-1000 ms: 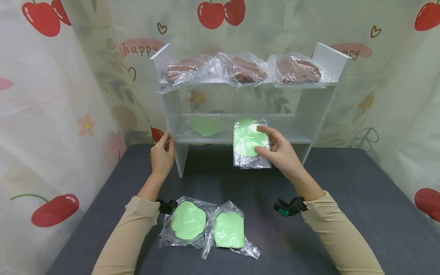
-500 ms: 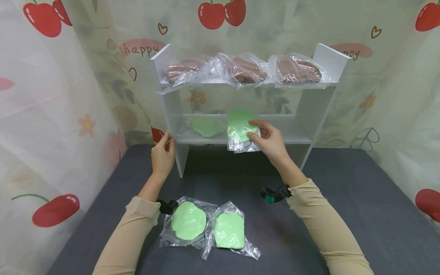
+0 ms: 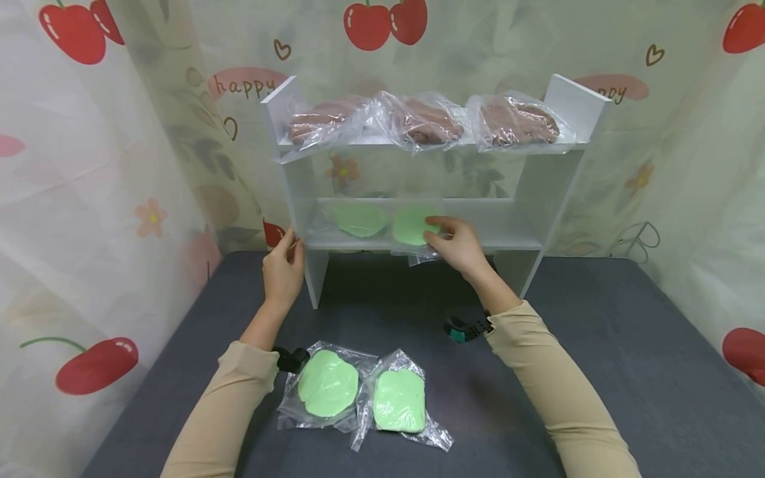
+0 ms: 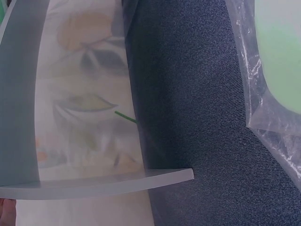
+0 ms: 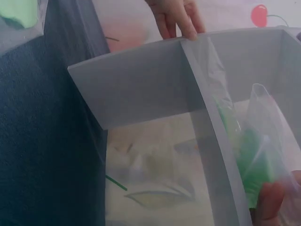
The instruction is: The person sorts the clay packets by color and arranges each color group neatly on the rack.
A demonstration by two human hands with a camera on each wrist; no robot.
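Note:
My right hand (image 3: 460, 245) pinches a flat green clay piece in a clear plastic bag (image 3: 412, 224) between thumb and fingers. The bag is at the middle shelf, its lower edge hanging over the front. Left of it on that shelf lies another bagged green clay piece (image 3: 358, 219). In the right wrist view, my right hand (image 5: 275, 200) shows partly beside the green bag (image 5: 256, 160). My left hand (image 3: 282, 272) grips the edge of the white shelf unit (image 3: 301, 192) at its left side panel; its fingers (image 5: 186, 23) touch that edge in the right wrist view.
On the dark tabletop (image 3: 179, 372) in front lie a rounded bagged green piece (image 3: 327, 384) and a squarer one (image 3: 399, 400). The top shelf carries three bagged brown lumps (image 3: 430, 123). A printed curtain (image 3: 478, 40) hangs behind, and a thin cable (image 3: 639, 239) lies at the back right.
My right hand has moved left and inward with the bagged green clay piece, from in front of the unit onto the middle shelf. The left hand has stayed on the side panel.

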